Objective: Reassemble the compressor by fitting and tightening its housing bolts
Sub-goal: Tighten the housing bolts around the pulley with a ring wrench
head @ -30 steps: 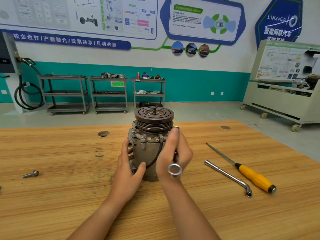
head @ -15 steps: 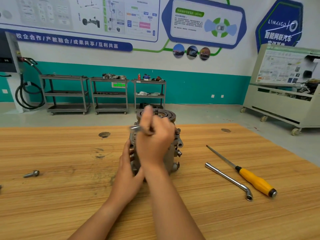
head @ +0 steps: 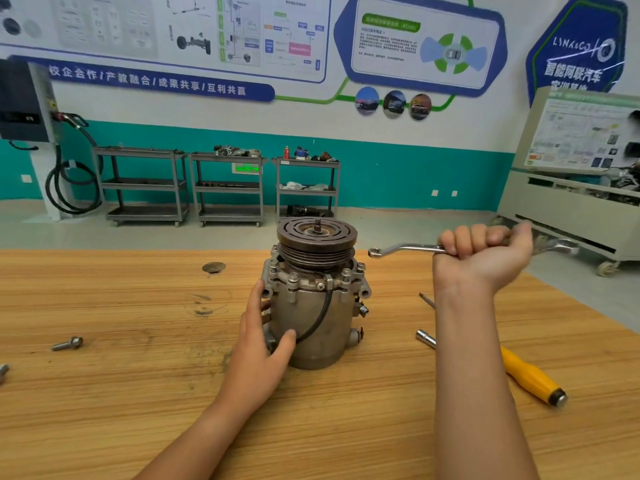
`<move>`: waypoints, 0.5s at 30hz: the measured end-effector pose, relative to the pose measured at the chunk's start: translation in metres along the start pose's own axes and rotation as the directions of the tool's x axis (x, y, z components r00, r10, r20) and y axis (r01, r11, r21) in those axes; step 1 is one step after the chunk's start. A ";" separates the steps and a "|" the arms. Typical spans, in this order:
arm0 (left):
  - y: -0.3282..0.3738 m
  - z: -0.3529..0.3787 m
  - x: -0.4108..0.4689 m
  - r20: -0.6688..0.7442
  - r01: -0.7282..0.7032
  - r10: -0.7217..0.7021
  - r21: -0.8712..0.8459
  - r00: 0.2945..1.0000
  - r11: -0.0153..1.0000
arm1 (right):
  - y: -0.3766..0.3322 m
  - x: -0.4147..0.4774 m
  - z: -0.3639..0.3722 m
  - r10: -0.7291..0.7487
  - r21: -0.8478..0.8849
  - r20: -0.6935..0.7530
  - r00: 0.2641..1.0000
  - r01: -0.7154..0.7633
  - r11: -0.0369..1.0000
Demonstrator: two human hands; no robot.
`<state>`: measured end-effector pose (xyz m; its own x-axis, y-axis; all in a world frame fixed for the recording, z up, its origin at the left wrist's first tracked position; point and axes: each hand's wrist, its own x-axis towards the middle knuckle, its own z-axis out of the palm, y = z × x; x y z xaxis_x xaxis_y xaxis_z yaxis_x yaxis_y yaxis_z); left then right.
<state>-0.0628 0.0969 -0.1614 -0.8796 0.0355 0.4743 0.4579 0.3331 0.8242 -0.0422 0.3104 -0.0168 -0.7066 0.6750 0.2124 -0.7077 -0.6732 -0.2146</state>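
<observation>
The grey compressor stands upright on the wooden table, its grooved pulley on top and several bolt heads around its upper flange. My left hand rests on its left side, thumb across the front of the housing. Raised to the right of the compressor, my right hand grips a silver ring wrench in a fist. The wrench lies level, its ring end pointing left toward the pulley and clear of it.
A loose bolt lies on the table at the left, another at the far left edge. Right of my forearm lie a yellow-handled screwdriver and an L-shaped socket wrench. Shelving carts stand along the far wall.
My right hand with the wrench has swung from over the compressor's top out to the right and now holds it level in the air. The left hand stays on the housing.
</observation>
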 end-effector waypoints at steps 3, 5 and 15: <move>0.000 -0.001 0.000 0.008 0.005 -0.005 -0.006 1.000 1.000 | 0.007 0.014 -0.009 0.081 -0.069 -0.036 0.996 -0.083 0.994; 0.000 -0.001 -0.001 0.008 0.010 -0.010 -0.007 1.000 1.000 | 0.010 0.021 -0.014 0.133 -0.065 -0.063 0.989 -0.137 0.988; -0.001 0.000 0.000 -0.010 0.014 -0.014 0.008 1.000 1.000 | 0.013 0.037 -0.023 0.315 0.044 -0.121 0.941 -0.312 0.949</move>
<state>-0.0629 0.0966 -0.1621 -0.8846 0.0217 0.4659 0.4445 0.3414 0.8281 -0.0775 0.3331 -0.0333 -0.8878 0.4599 0.0172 -0.4513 -0.8627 -0.2282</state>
